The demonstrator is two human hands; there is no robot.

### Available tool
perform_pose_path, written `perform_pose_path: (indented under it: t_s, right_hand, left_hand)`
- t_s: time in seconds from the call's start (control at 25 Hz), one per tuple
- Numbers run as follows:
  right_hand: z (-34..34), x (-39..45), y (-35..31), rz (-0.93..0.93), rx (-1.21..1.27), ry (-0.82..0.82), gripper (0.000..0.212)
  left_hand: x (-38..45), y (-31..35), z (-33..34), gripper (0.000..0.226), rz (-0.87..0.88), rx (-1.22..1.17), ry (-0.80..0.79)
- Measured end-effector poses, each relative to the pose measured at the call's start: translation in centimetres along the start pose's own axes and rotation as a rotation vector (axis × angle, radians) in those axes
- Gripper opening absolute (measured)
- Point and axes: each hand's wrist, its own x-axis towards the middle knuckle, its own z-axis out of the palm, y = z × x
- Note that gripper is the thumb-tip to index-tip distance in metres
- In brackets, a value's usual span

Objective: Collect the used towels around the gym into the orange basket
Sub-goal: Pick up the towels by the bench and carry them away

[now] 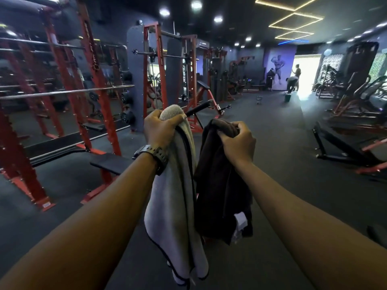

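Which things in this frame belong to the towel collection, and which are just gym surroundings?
Job:
grey towel, gripped by left hand
dark towel, gripped by right hand

Surroundings:
red racks
barbell
black bench
wristwatch

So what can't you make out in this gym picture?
- Orange basket: nowhere in the head view.
- Grey towel: lower end cut off by the bottom edge.
- Dark towel: top bunched inside the right hand.
- People by the bright doorway: too small, washed out.
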Motion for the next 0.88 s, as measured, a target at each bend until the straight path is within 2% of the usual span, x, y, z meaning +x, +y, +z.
perform_pose_path:
  t_s: [0.36,0.56,0.68,0.88]
  right_hand:
    - [17.0,18.0,10.2,0.025,-0.034,0.008,0.023]
    - [24.3,26.6,16.8,0.066,-0.046,0.01,0.023]
    - [28.1,30.5,21.5,0.065,-0.023,-0.017,0.023]
    - [33.9,35.1,30.7,0.139,-0.017,-0.094,0.02]
  left_hand:
    - [20.0,-13.0,12.9,0.035,-0.073,-0.13,-0.058]
    - [28.7,-19.2,20.5,0.036,-0.099,-0.11,-0.08]
    - [32.3,-23.7,24.6,0.041,-0.127,-0.114,-0.077]
    - [35.5,-31.9,31.7,0.028,-0.246,-0.121,-0.065]
